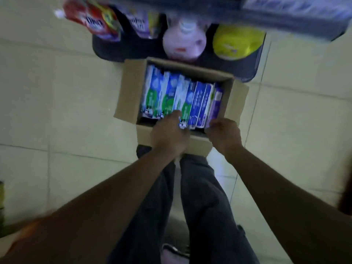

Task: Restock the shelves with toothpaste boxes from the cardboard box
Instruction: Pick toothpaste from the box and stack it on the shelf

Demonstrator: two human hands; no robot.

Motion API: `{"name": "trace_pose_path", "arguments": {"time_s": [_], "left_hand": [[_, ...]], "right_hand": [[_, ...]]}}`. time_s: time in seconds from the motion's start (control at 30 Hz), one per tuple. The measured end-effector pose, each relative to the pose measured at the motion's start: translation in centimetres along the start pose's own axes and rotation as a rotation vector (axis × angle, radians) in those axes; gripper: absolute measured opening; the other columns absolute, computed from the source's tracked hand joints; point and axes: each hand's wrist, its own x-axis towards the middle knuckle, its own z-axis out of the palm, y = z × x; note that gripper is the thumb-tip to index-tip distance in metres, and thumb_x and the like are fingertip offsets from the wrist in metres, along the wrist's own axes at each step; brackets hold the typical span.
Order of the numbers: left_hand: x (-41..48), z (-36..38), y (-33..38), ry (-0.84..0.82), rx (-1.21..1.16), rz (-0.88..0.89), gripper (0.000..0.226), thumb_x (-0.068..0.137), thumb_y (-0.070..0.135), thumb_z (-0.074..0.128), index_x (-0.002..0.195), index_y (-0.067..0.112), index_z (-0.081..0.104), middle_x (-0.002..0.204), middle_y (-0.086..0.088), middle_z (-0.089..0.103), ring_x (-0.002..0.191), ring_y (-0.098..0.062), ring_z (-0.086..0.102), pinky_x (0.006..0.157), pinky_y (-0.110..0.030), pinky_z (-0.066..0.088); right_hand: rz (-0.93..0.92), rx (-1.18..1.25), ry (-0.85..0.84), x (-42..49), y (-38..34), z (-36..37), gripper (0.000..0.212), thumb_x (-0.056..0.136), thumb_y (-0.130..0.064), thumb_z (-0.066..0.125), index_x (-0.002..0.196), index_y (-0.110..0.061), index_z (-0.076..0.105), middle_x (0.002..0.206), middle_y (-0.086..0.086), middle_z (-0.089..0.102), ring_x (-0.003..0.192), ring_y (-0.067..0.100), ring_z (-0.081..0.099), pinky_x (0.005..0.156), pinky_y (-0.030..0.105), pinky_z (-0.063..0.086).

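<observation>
An open cardboard box (129,88) stands on the tiled floor in front of my legs. Inside it lie several toothpaste boxes (171,96) side by side, green-and-blue ones on the left and blue and purple ones on the right. My left hand (169,132) reaches over the near wall of the box, its fingers curled onto the near ends of the green-and-blue boxes. My right hand (223,134) is at the near right corner, fingers curled at the end of the purple box. The frame is blurred, so the exact hold of either hand is unclear.
Beyond the box is the dark bottom shelf (133,50) with a red packet (95,20), a purple packet (141,21), a pink bottle (183,40) and a yellow pack (236,42). An upper shelf edge (285,21) crosses the top. Pale floor tiles (57,103) lie on both sides.
</observation>
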Motion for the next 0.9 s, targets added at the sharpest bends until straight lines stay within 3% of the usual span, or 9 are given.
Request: {"name": "trace_pose_path", "arguments": {"time_s": [0.1,0.23,0.4,0.47,0.6,0.7,0.83,0.9], "left_hand": [[6.1,3.0,-0.1,0.044,0.140,0.204,0.054,0.091,0.031,0.070,0.142,0.021,0.053,0.129,-0.007,0.065,0.121,-0.031,0.058,0.093,-0.045,0.054],[14.8,5.7,1.8,0.044,0.461,0.416,0.058,0.091,0.036,0.067,0.142,0.016,0.048,0.139,-0.013,0.055,0.130,-0.037,0.048,0.103,-0.050,0.044],[22.0,8.3,3.5,-0.028,0.763,0.427,0.063,0.093,0.059,0.057,0.138,0.016,0.050,0.140,-0.017,0.055,0.132,-0.038,0.044,0.107,-0.050,0.035],[23.0,9.1,3.5,-0.043,0.846,0.398,0.063,0.089,0.064,0.059,0.133,0.019,0.055,0.135,-0.013,0.061,0.131,-0.035,0.045,0.109,-0.049,0.030],[23.5,9.3,3.7,-0.041,0.761,0.360,0.049,0.081,0.044,0.076,0.123,0.024,0.060,0.124,-0.007,0.067,0.128,-0.031,0.049,0.108,-0.048,0.026],[23.6,8.5,3.6,-0.103,0.660,0.395,0.053,0.076,0.033,0.080,0.125,0.029,0.060,0.121,-0.002,0.068,0.126,-0.029,0.050,0.109,-0.047,0.026],[23.3,7.3,2.8,-0.253,0.786,0.525,0.067,0.077,0.044,0.074,0.141,0.034,0.055,0.137,-0.006,0.058,0.131,-0.032,0.048,0.114,-0.051,0.024],[23.2,6.8,2.3,-0.269,0.884,0.578,0.072,0.074,0.049,0.075,0.141,0.034,0.054,0.139,-0.007,0.054,0.131,-0.032,0.046,0.113,-0.053,0.024]], "right_hand": [[0.062,0.047,-0.003,4.6,3.1,3.0,0.024,0.079,-0.009,0.067,0.101,-0.014,0.075,0.099,0.012,0.073,0.100,0.040,0.070,0.086,0.048,0.057],[0.069,0.073,0.006,8.3,6.2,5.2,0.011,0.080,-0.008,0.066,0.083,-0.018,0.071,0.083,0.010,0.070,0.085,0.038,0.069,0.070,0.044,0.057],[0.056,0.092,0.008,9.7,8.3,5.9,0.010,0.081,-0.013,0.068,0.089,-0.008,0.071,0.086,0.018,0.072,0.087,0.043,0.067,0.078,0.056,0.058],[0.065,0.082,-0.001,9.9,8.8,5.7,0.009,0.083,-0.014,0.067,0.091,-0.014,0.072,0.088,0.010,0.073,0.088,0.036,0.068,0.081,0.053,0.058],[0.058,0.085,0.026,10.5,9.2,5.8,0.011,0.086,-0.012,0.066,0.096,-0.013,0.072,0.094,0.006,0.072,0.092,0.032,0.066,0.081,0.046,0.059],[0.018,0.043,0.057,12.3,8.9,6.4,0.029,0.086,-0.017,0.067,0.115,-0.016,0.071,0.106,0.003,0.072,0.099,0.026,0.065,0.084,0.035,0.055],[0.002,0.070,0.093,15.8,7.9,7.9,0.049,0.089,-0.025,0.069,0.136,-0.015,0.058,0.109,-0.001,0.065,0.097,0.020,0.061,0.083,0.027,0.045],[0.034,0.110,0.068,17.4,7.3,9.1,0.046,0.088,-0.025,0.071,0.132,-0.013,0.058,0.104,-0.004,0.062,0.099,0.021,0.063,0.081,0.027,0.045]]}}
